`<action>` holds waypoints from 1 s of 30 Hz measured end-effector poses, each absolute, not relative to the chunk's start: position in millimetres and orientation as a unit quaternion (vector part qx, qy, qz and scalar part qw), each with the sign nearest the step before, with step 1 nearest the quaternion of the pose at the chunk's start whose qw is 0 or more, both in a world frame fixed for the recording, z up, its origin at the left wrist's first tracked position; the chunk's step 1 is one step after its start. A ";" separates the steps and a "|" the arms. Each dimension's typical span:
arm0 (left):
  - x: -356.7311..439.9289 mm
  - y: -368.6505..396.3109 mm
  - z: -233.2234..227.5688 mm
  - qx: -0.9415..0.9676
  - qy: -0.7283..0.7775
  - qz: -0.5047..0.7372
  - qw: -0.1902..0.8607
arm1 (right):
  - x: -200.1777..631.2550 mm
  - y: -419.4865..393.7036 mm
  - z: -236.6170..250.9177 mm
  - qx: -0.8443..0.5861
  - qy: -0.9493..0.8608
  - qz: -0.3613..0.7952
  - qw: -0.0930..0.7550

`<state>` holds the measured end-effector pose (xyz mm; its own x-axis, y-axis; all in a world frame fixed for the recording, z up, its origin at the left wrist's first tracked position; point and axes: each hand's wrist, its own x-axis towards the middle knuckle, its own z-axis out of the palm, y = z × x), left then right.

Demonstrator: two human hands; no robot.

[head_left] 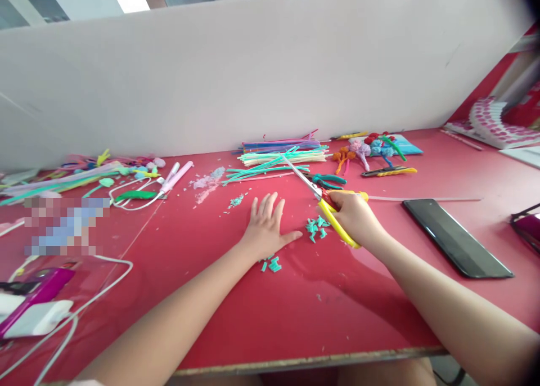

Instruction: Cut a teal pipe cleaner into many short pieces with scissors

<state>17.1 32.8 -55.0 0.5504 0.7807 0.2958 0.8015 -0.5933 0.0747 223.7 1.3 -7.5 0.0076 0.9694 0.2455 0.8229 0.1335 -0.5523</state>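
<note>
My left hand point(266, 228) lies on the red table with its fingers spread and nothing in its grip. Small teal pipe cleaner pieces point(274, 264) show just below that palm, some partly covered by it. My right hand point(352, 214) is closed around scissors point(340, 223) with yellow handles, whose blades point away toward a bundle of pipe cleaners point(274, 158). Under the scissors sits another pile of cut teal pieces point(317, 227). Teal-handled pliers point(327, 180) lie just beyond my right hand.
A black phone point(458, 237) rests at the right. Yellow utility knife point(390, 172) and pipe cleaner flowers point(365, 149) lie at the back right. To the left are a pink hot tool point(179, 176), white cables point(122, 262) and a power bank point(40, 318). A pale partition point(253, 76) stands behind.
</note>
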 end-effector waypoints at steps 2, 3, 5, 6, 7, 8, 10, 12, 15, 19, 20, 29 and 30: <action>17.2 46.5 -57.3 -0.873 -0.464 -0.142 0.058 | 223.1 0.9 -7.6 -0.642 -0.697 0.123 0.293; 17.7 54.1 -57.8 -0.871 -0.466 -0.138 0.069 | 222.9 0.8 -7.5 -0.640 -0.699 0.123 0.293; 17.7 69.5 -57.9 -0.867 -0.468 -0.145 0.093 | 222.9 1.1 -7.7 -0.638 -0.702 0.121 0.293; 16.2 76.9 -57.7 -0.862 -0.471 -0.152 0.105 | 223.1 1.5 -7.9 -0.638 -0.702 0.119 0.294; 13.2 83.9 -57.2 -0.853 -0.481 -0.162 0.118 | 223.5 2.0 -8.2 -0.639 -0.702 0.116 0.294; 8.6 90.2 -56.4 -0.844 -0.491 -0.171 0.130 | 223.9 2.4 -8.6 -0.641 -0.700 0.114 0.293; -4.9 99.8 -53.6 -0.831 -0.504 -0.182 0.150 | 224.7 2.9 -9.0 -0.645 -0.697 0.109 0.292; -20.3 103.8 -48.6 -0.824 -0.507 -0.189 0.167 | 224.6 2.4 -8.4 -0.647 -0.697 0.107 0.290; -35.0 96.2 -37.1 -0.824 -0.505 -0.212 0.144 | 222.2 0.3 -5.5 -0.647 -0.700 0.103 0.284; -32.9 66.8 -18.6 -0.869 -0.455 -0.180 -0.078 | 217.9 -1.5 -1.1 -0.661 -0.700 0.108 0.247; -31.6 58.7 -13.7 -0.874 -0.436 -0.147 -0.157 | 217.2 -1.5 -0.5 -0.664 -0.700 0.109 0.238; -34.0 5.1 11.5 -0.855 -0.453 0.023 -0.251 | 216.4 -1.6 -0.9 -0.670 -0.701 0.112 0.220; -33.0 2.6 9.8 -0.857 -0.465 0.017 -0.222 | 216.0 -1.8 -1.2 -0.670 -0.700 0.114 0.220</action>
